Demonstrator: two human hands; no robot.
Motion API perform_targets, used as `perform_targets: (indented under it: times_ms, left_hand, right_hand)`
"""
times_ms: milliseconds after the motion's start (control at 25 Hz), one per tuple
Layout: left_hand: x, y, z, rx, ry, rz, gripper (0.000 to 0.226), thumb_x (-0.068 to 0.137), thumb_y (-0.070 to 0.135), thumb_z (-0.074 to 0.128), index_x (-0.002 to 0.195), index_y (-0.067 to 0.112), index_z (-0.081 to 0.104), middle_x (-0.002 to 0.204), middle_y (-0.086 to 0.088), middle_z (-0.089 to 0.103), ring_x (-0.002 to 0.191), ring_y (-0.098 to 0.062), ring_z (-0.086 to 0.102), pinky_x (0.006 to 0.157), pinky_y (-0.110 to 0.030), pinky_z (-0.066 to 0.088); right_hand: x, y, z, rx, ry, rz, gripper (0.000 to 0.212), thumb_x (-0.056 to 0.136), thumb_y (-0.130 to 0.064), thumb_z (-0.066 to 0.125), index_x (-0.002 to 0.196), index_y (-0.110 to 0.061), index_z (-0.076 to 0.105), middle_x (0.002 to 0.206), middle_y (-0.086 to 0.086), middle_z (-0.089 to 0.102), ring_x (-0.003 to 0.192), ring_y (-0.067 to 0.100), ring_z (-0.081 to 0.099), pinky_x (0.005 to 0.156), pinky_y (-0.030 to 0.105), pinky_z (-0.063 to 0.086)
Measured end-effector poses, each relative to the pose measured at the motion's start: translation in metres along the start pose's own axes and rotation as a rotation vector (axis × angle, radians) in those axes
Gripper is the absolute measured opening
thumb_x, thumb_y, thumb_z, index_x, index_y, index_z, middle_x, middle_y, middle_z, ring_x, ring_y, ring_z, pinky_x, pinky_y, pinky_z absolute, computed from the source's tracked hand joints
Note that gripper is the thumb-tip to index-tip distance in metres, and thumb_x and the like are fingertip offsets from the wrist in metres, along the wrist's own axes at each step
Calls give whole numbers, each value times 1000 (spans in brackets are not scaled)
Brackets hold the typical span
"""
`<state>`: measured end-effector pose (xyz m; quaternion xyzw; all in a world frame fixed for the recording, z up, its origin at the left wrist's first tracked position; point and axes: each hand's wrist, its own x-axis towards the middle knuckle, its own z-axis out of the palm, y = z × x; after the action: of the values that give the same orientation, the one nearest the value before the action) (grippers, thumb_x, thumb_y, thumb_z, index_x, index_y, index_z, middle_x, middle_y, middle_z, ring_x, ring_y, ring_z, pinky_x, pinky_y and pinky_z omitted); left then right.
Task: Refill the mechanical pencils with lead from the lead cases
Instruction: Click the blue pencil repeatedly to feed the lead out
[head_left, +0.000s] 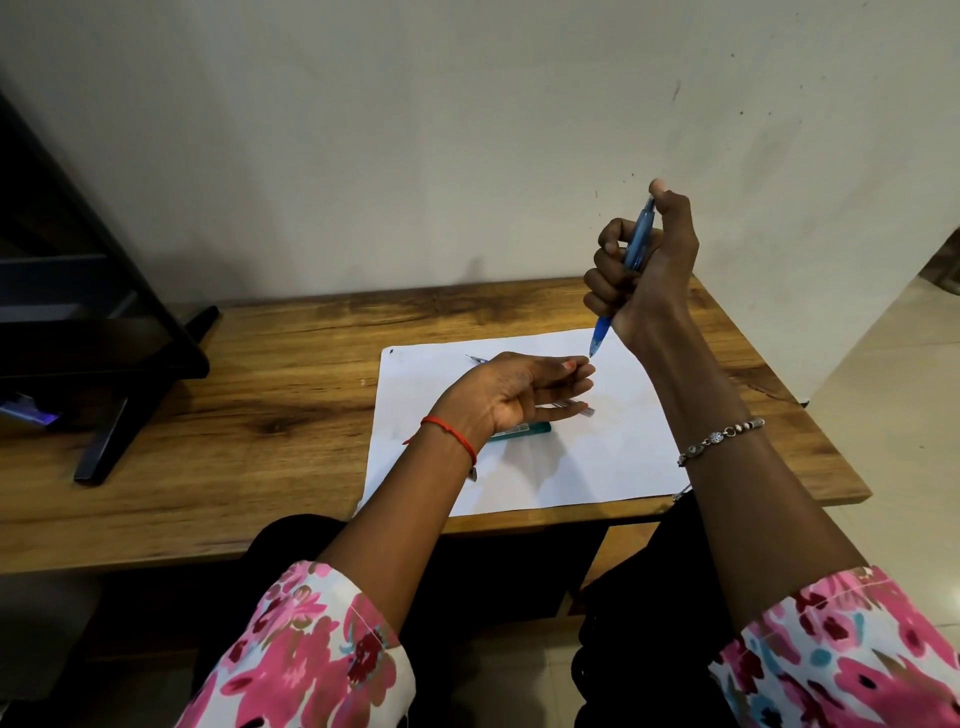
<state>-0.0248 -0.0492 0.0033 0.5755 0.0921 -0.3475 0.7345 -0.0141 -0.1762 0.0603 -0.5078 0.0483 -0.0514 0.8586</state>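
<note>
Partly behind left hand (511, 396) lies a lead case (525, 430); right hand (655, 275) grips pencil (638, 243).

Right hand (644, 275) raised, fisted round a pencil (638, 241), thumb on top; left hand (514, 397) low, palm up, fingers straight.

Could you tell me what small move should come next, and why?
Probably the right hand should click the blue pencil with its thumb: the thumb sits on the top end, the tip points down beside the left hand, whose fingers carry spare leads.
</note>
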Motion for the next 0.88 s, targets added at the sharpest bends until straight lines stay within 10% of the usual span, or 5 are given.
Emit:
perform_targets:
  times_ms: [880]
  left_hand:
    - [-1, -1, 4, 1, -7, -8, 14, 90, 2, 53, 84, 1, 66, 70, -6, 72, 61, -14, 69, 64, -32, 58]
  right_hand:
    - [-1, 1, -2, -16, -39, -9, 63, 92, -57, 28, 51, -11, 42, 37, -5, 23, 37, 10, 15, 49, 24, 10]
